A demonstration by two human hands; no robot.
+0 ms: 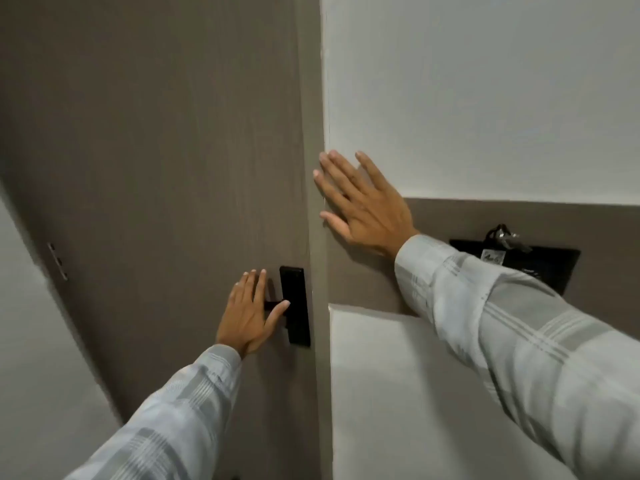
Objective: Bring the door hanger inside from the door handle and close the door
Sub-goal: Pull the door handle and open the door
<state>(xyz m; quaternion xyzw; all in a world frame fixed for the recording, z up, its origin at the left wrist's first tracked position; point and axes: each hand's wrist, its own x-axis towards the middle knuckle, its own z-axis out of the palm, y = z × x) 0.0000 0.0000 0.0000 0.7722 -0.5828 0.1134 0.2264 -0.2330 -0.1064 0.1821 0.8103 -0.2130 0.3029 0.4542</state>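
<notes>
The brown door [156, 150] fills the left half of the view and sits flush against its frame [317, 98]. A black lock plate [296, 306] with a short black lever handle [272, 304] is near the door's right edge. My left hand [247, 313] lies over the lever with straight, spread fingers and the thumb reaching under it to the plate. My right hand [363, 206] is pressed flat, fingers apart, on the wall beside the frame. No door hanger is in view.
A black wall panel [540, 265] to the right holds a dark key fob with a small white tag [491, 259]. White wall [485, 98] lies above it and a brown band runs across it. A small metal fitting [57, 261] shows at the door's left edge.
</notes>
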